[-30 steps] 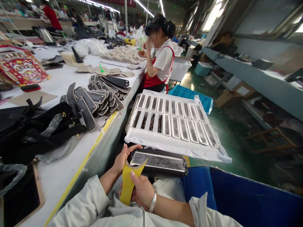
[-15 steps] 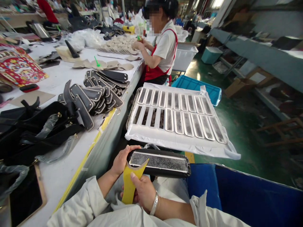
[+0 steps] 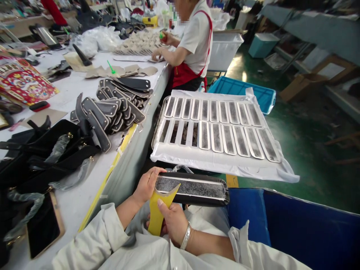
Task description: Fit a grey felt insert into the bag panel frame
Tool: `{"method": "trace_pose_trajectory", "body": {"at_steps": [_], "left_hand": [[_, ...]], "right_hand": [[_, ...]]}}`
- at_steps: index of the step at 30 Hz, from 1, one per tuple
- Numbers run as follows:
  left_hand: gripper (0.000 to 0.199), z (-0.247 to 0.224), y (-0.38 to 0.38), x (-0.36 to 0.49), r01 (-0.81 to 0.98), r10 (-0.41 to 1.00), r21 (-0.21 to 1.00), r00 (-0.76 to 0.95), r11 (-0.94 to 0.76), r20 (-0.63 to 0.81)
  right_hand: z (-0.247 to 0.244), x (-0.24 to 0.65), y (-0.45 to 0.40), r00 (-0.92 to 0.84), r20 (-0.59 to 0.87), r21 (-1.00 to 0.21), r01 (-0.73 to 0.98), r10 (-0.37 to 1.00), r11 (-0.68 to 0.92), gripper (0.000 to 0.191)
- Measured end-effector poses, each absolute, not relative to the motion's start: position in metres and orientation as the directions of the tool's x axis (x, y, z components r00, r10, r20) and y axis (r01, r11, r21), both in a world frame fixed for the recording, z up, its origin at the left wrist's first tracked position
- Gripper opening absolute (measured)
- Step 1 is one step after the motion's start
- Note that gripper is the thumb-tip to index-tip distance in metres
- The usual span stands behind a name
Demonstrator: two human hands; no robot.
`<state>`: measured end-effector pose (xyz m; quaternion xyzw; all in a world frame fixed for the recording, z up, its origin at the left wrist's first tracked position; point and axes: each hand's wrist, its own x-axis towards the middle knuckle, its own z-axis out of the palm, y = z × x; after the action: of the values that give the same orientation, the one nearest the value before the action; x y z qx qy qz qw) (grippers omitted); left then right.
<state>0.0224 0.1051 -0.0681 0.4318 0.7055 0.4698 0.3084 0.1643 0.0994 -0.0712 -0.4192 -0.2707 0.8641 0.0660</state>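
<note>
A black handbag [image 3: 194, 200] lies on its side in my lap, its long narrow base facing up. A grey speckled strip with white edges [image 3: 197, 189] covers that base. My left hand [image 3: 146, 183] grips the bag's left end, fingers over the top edge. In my right hand [image 3: 176, 221] is a yellow scraper [image 3: 158, 212] with a curved notched end, its thumb pressed on the blade. The scraper's tip overlaps the left part of the strip; whether it touches cannot be seen. A clear-wrapped handle shows behind the bag.
Ahead stands a white-covered rack [image 3: 225, 165] with rows of grey strips. Left, the table [image 3: 112, 170] bears black bags [image 3: 47, 150] and a pile of grey leather pieces [image 3: 109, 108]. A co-worker [image 3: 194, 45] sits beyond. Blue bins [image 3: 303, 228] stand at right.
My view has tilted down and shifted slightly left, so the surroundings sit differently. Both hands keep their hold on bag and scraper. The co-worker's hands have moved apart.
</note>
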Motion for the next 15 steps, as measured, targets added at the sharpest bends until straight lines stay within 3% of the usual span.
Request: {"method": "trace_pose_trajectory", "body": {"at_steps": [7, 11, 15], "left_hand": [[0.030, -0.068, 0.113, 0.025, 0.531, 0.896, 0.782, -0.437, 0.327, -0.078], [0.029, -0.068, 0.123, 0.030, 0.518, 0.857, 0.756, -0.504, 0.401, -0.110], [0.032, -0.064, 0.127, 0.036, 0.424, 0.838, 0.816, -0.531, 0.393, -0.128]], "right_hand": [[-0.073, 0.167, 0.101, -0.622, -0.704, -0.502, 0.095, 0.343, -0.859, 0.059], [-0.074, 0.168, 0.101, -0.587, -0.717, -0.511, 0.076, 0.376, -0.856, 0.049], [-0.071, 0.172, 0.100, -0.582, -0.707, -0.530, 0.062, 0.401, -0.845, 0.041]]}}
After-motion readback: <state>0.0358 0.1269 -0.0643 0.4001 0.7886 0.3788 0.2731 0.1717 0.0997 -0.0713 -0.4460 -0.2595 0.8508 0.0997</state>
